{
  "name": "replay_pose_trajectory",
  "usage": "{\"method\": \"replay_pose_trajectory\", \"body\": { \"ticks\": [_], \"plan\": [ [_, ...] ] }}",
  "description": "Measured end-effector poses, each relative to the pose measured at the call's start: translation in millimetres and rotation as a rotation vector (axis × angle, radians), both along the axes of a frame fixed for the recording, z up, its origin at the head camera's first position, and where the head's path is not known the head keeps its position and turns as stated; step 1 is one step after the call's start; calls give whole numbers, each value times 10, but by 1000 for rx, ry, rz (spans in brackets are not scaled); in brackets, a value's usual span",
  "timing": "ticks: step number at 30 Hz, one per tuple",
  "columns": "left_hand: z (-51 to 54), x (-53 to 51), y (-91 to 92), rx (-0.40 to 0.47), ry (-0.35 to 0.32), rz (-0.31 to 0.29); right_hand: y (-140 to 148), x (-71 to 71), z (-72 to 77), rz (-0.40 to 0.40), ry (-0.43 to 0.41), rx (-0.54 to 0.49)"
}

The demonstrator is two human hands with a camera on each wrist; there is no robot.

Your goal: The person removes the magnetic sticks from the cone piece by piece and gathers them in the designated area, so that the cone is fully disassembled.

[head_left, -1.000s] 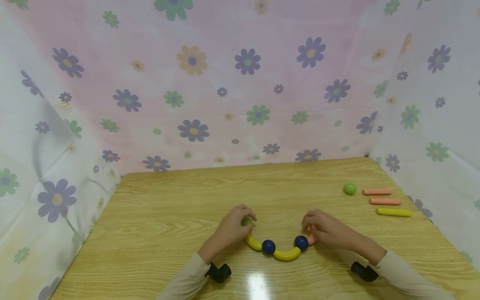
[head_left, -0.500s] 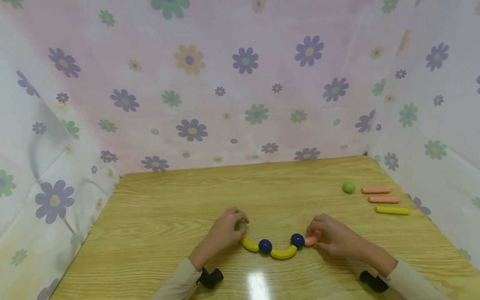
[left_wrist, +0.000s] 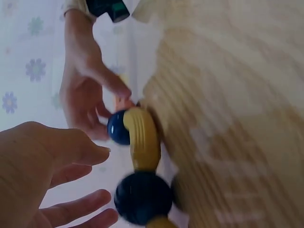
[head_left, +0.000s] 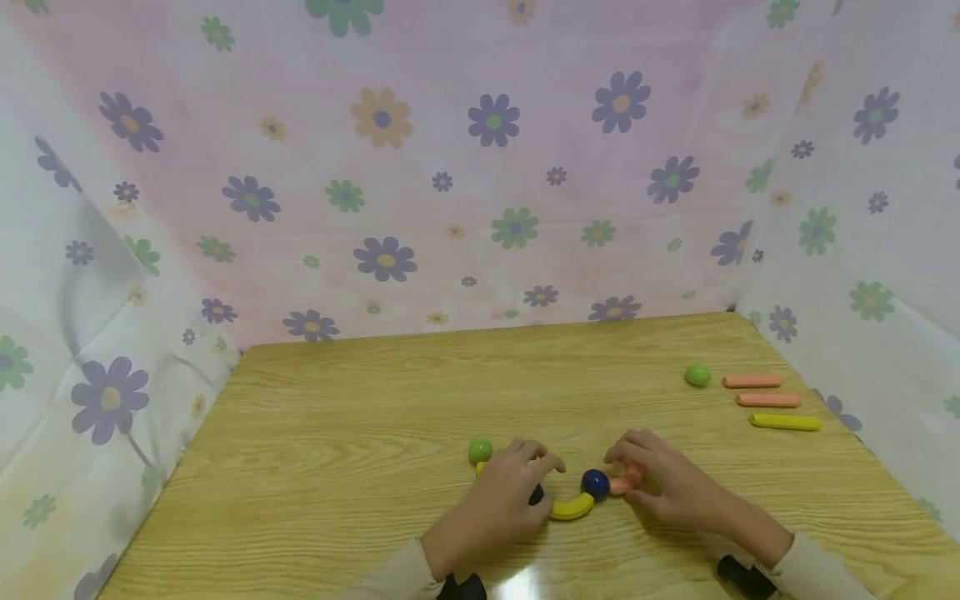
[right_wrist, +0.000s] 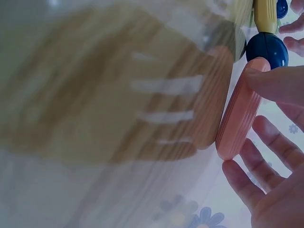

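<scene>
A chain of toy balls and curved rods lies on the wooden table. My right hand (head_left: 667, 485) pinches the curved pink rod (right_wrist: 240, 111) at the chain's right end, thumb on one end and fingertips along it. That rod meets a dark blue ball (head_left: 596, 484), which joins a curved yellow rod (head_left: 572, 507). My left hand (head_left: 498, 504) is over the second blue ball (left_wrist: 144, 197), fingers spread and apart from it in the left wrist view. Another yellow rod is mostly hidden behind this hand. A green ball (head_left: 480, 451) ends the chain at the left.
At the back right of the table (head_left: 337, 400) lie a loose green ball (head_left: 698, 375), two straight pink rods (head_left: 753, 381) and a straight yellow rod (head_left: 784, 422). Flowered cloth (head_left: 450, 208) stands behind the table and along both sides.
My left hand has let go of the green ball and moved right, over the left blue ball. My right hand has shifted slightly right, and the pink rod has swung outward.
</scene>
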State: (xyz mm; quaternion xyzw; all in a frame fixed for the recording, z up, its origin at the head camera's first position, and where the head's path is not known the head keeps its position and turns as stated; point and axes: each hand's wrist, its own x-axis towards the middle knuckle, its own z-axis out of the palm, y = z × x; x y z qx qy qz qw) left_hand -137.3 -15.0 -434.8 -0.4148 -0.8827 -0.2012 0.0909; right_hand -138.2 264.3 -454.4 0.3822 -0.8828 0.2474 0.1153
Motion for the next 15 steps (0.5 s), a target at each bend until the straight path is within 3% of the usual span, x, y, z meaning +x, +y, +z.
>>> {"method": "replay_pose_trajectory", "body": {
  "ticks": [7, 15],
  "plan": [
    [-39, 76, 253, -131, 50, -46, -33, 35, 15, -21, 14, 13],
    [-93, 12, 372, -155, 21, -24, -86, 67, 19, -33, 41, 4]
  ]
}}
